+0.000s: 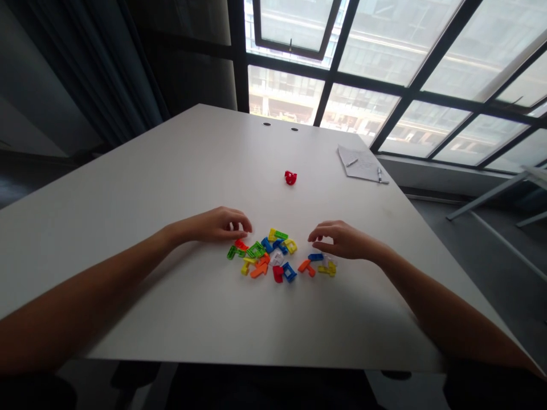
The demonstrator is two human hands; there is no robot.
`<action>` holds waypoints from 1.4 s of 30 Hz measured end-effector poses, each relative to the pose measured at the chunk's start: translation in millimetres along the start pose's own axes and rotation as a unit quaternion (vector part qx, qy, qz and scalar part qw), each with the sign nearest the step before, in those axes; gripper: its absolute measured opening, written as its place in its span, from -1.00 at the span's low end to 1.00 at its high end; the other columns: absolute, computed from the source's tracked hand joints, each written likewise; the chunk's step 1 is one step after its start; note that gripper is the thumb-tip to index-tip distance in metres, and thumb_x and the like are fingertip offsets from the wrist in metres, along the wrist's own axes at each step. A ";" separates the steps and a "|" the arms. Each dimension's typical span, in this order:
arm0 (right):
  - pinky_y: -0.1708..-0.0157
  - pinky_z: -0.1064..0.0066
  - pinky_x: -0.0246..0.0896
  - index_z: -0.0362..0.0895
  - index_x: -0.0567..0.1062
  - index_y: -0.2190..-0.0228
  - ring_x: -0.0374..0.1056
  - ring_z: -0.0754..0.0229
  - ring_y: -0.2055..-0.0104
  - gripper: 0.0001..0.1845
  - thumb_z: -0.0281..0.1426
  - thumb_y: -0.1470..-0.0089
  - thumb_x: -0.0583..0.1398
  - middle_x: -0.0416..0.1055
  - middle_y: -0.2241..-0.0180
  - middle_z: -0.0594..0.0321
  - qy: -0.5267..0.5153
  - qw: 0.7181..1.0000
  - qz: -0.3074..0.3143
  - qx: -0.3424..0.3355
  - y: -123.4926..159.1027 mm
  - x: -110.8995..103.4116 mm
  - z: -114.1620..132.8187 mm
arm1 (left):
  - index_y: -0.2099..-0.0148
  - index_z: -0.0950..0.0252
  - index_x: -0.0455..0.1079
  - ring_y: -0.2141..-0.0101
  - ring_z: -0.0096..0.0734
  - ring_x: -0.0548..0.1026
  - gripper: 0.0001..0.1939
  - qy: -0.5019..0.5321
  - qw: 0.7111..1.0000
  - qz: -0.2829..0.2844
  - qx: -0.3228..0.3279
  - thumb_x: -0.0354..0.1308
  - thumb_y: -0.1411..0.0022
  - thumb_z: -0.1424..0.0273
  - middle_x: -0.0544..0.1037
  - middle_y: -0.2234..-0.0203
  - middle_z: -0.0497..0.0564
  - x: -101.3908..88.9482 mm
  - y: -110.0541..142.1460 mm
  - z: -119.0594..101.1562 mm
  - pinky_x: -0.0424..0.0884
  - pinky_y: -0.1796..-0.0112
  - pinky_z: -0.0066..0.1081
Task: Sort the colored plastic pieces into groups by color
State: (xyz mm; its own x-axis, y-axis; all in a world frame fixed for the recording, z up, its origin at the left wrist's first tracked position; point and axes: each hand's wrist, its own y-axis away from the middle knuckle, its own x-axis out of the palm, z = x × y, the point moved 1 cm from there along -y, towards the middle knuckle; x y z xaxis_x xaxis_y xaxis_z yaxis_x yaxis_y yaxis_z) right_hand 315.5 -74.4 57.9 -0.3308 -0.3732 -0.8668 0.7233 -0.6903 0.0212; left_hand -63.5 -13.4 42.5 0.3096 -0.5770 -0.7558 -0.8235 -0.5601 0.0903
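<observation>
My left hand (226, 223) rests at the upper left of a loose pile of small coloured plastic pieces, fingers loosely bent and apart, with nothing visible in them. Just below its fingertips are a red-orange piece (241, 245) and a green piece (256, 250). My right hand (335, 239) hovers or rests at the pile's right side, its fingers curved with a gap to the thumb, holding nothing I can see. Nearest below it lie a blue piece (315, 257), an orange piece (306, 267) and a yellow piece (327, 269). A white piece (277, 258) sits mid-pile.
A red plastic object (290, 177) stands apart, beyond the pile on the white table (205, 165). Paper (362, 164) with pens lies near the right edge. Two round cable holes are at the far end, before the windows (363, 97). A dark curtain (94, 68) hangs at left.
</observation>
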 end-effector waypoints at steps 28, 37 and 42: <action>-0.06 0.12 0.44 -0.03 0.67 0.12 0.55 0.04 0.04 -0.83 -0.31 -0.30 0.29 0.67 0.13 0.12 -0.040 0.968 -0.245 -0.042 -47.1 8.8 27.1 | 0.10 0.28 0.63 0.46 -0.48 0.48 -0.62 0.031 0.995 -0.092 0.039 0.25 -0.39 0.05 0.61 0.36 0.05 35.0 -16.5 2.2 0.40 0.41 -0.51; -0.04 0.30 0.40 -0.14 0.70 0.16 0.58 0.10 0.10 -0.76 -0.45 -0.15 0.27 0.70 0.17 0.14 0.043 0.932 -0.298 0.203 -128.9 -25.5 -101.3 | 0.07 0.29 0.64 0.44 -0.42 0.49 -0.50 0.076 0.991 -0.109 -0.022 0.19 -0.38 -0.06 0.62 0.40 0.04 32.4 -19.9 4.0 0.42 0.36 -0.46; 0.01 0.36 0.36 -0.15 0.70 0.12 0.56 0.11 0.08 -0.75 -0.44 -0.18 0.26 0.69 0.15 0.12 0.049 0.917 -0.286 0.273 -152.6 -28.3 -119.3 | 0.08 0.29 0.64 0.39 -0.40 0.50 -0.49 0.065 0.990 -0.122 -0.014 0.13 -0.42 -0.06 0.64 0.36 0.06 34.0 -22.3 7.3 0.42 0.32 -0.46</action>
State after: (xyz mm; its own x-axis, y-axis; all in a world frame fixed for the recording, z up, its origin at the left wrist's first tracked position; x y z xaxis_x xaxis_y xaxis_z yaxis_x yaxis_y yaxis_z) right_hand 286.9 115.5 19.8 -0.4862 0.1847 -0.8541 0.0287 -0.9735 -0.2269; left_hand -38.1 -16.2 10.1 0.5577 -0.4930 -0.6678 -0.7034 -0.7078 -0.0649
